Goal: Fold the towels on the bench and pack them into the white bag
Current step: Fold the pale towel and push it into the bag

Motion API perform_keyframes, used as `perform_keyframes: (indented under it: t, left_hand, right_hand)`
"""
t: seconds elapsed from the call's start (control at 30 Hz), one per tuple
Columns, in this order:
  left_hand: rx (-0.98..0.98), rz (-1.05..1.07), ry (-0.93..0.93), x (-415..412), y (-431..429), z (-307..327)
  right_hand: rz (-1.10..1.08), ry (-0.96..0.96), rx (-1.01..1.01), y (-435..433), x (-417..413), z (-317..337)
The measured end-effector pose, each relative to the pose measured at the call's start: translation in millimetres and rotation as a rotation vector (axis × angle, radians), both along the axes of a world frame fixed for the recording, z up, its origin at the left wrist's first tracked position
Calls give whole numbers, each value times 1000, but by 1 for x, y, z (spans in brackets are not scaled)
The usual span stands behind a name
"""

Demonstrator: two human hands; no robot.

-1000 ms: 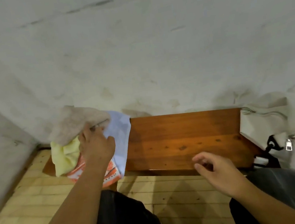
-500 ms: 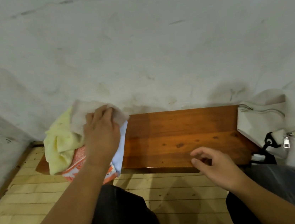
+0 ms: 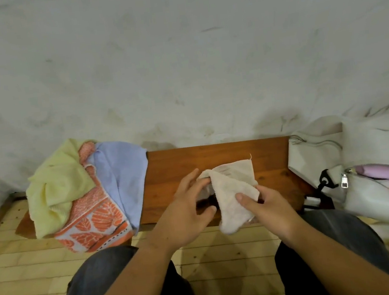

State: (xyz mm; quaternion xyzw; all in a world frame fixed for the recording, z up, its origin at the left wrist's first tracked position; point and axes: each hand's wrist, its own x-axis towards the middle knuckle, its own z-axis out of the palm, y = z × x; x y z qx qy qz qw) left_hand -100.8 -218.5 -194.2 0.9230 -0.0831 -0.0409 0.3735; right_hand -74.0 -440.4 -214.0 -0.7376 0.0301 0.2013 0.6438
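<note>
A small beige towel (image 3: 230,192) hangs crumpled over the middle of the wooden bench (image 3: 214,154). My left hand (image 3: 186,212) holds its upper left part with the fingers tucked into the cloth. My right hand (image 3: 266,204) pinches its lower right edge between thumb and fingers. A pile of towels lies on the bench's left end: a yellow one (image 3: 56,186), a light blue one (image 3: 123,173) and an orange-and-white leaf-patterned one (image 3: 94,221). The white bag (image 3: 317,154) lies at the bench's right end, unzipped.
A grey wall rises right behind the bench. The bag's black strap clip (image 3: 325,180) and zipper pull (image 3: 344,180) hang by its opening, where pink (image 3: 387,172) and yellow cloth show. Pale wooden floorboards (image 3: 19,267) and my knees are in front.
My left hand lifted the beige towel off the pile and carried it right to the bench's middle. My right hand came up and took hold of its lower edge.
</note>
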Motion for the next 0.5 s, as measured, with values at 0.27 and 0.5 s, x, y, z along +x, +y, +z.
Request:
perform_keyframes:
  t: [0.27, 0.5]
  left_hand:
    - [92, -169, -154, -13, -26, 6]
    - [161, -98, -231, -6, -35, 1]
  right_hand:
    - [-175, 316, 504, 1, 2, 15]
    - [127, 327, 555, -6, -3, 20]
